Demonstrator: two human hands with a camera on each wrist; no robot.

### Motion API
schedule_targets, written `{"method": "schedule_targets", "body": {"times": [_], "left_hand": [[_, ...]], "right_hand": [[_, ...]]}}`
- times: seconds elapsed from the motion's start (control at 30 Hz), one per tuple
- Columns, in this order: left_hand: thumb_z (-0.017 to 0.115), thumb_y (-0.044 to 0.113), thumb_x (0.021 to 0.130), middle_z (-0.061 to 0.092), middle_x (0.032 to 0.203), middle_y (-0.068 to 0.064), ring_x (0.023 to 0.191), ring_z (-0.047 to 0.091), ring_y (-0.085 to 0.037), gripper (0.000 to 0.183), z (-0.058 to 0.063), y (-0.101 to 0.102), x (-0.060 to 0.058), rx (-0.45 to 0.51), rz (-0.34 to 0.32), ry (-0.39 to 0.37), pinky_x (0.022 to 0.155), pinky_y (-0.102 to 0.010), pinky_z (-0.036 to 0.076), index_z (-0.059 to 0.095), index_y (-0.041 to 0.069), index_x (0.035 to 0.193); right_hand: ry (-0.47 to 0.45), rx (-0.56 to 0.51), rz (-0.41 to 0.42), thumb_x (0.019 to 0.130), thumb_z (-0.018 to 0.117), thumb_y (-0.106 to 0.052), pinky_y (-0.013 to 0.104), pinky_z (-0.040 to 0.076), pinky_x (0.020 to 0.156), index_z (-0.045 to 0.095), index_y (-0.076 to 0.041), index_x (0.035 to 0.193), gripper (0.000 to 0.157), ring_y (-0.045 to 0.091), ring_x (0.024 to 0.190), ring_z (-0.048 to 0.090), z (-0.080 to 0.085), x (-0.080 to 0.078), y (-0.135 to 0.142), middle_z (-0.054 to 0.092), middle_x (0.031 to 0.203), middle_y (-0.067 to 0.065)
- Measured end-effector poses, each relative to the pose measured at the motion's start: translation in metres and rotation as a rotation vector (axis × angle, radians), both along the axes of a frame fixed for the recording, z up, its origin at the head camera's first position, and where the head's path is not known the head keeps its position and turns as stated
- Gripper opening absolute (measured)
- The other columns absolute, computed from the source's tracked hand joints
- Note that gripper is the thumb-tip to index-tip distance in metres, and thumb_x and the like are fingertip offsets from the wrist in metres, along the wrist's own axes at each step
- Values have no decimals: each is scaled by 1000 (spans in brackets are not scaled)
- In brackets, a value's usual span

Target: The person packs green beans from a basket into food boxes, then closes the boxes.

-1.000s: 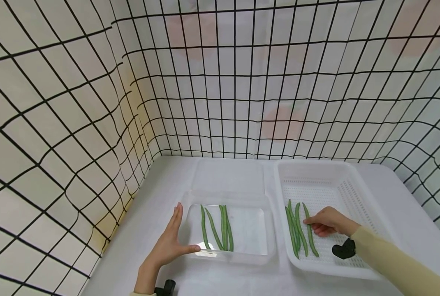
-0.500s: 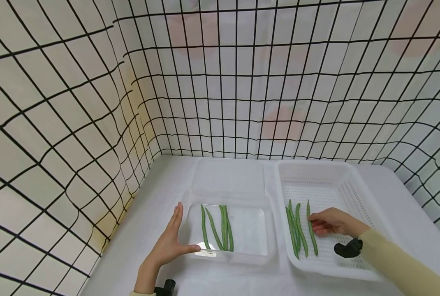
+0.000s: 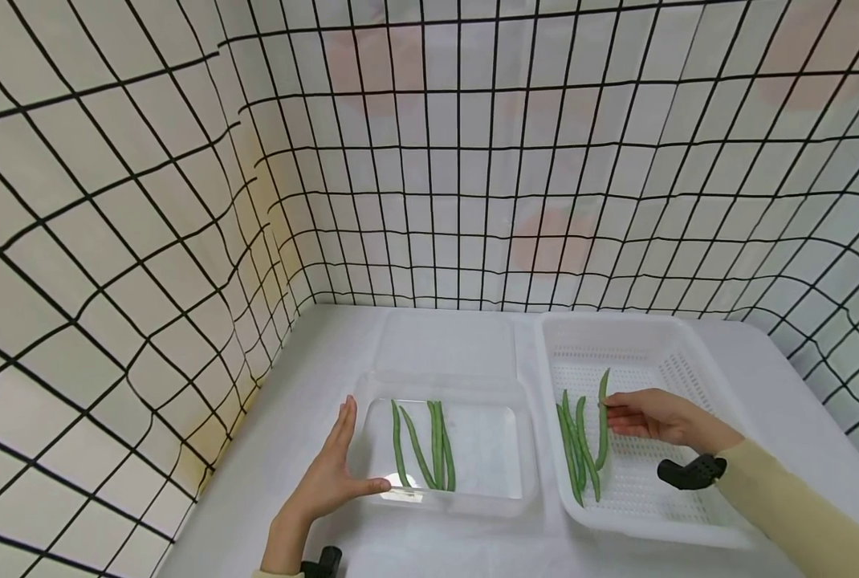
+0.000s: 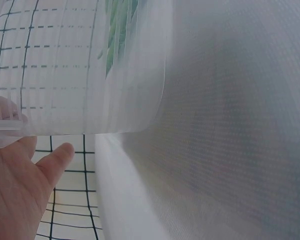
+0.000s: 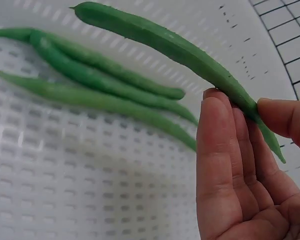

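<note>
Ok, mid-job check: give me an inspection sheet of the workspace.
Surface: white cloth-textured tabletop.
Job's things: a clear rectangular plastic box holding several long green beans; a white perforated plastic basket holding three slim green beans.
Clutter: only a translucent flat panel behind the box.
Hands: the left hand is spread at the box's left side; the right hand pinches another green bean over the basket.
Cables: nothing seen.
Surroundings: black grid netting over pale walls.

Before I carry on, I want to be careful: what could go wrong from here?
The right hand pinches the green bean nearer one end, so it might swivel or slip. Other beans lie close by in the white basket and could be nudged. The left hand is at the clear container; a bump might shift it.
</note>
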State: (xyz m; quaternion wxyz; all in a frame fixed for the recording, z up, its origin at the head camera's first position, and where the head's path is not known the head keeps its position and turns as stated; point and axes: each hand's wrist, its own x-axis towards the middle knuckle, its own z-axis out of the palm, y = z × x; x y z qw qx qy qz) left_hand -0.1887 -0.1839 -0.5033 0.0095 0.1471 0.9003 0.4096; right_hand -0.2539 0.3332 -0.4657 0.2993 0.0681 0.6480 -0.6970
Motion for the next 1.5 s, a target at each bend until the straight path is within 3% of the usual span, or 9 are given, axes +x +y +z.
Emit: {"method": "schedule_targets", "body": {"times": [0.27, 0.6, 0.83, 1.07, 1.5], "left_hand": [[85, 55, 58, -5, 158, 1, 142, 1, -25, 133, 0, -1, 0, -7, 0, -5, 106, -59, 18, 0, 18, 154], [84, 55, 58, -5, 158, 1, 142, 1, -25, 134, -1, 0, -1, -11, 1, -3, 106, -59, 17, 0, 17, 154], [83, 57, 57, -6, 158, 3, 142, -1, -22, 133, -1, 1, 0, -16, -1, -21, 107, -58, 17, -4, 26, 153], [83, 57, 58, -5, 158, 1, 142, 0, -23, 134, 0, 0, -1, -12, 0, -4, 107, -58, 17, -3, 22, 153], [85, 54, 58, -4, 158, 0, 142, 2, -25, 133, -2, 1, 0, -4, 16, -9, 106, -59, 18, -2, 22, 154]], "right_hand": [[9, -44, 18, 97, 54, -12, 31, 52, 81, 70, -6, 96, 18, 17, 83, 67, 16, -4, -16, 68, 92, 10], [48, -79, 86, 97, 53, -10, 30, 52, 80, 68, -2, 102, 18, 17, 86, 66, 36, -4, -59, 66, 96, 11], [68, -41, 94, 96, 56, -11, 27, 53, 76, 70, -4, 96, 15, 14, 78, 66, 41, -9, -87, 66, 90, 9], [59, -54, 133, 94, 58, -9, 27, 54, 73, 69, 0, 97, 15, 16, 78, 67, 36, -15, -119, 68, 87, 10], [89, 80, 193, 90, 64, -9, 31, 55, 71, 65, 9, 100, 21, 19, 72, 67, 22, -17, -186, 65, 82, 14]]}}
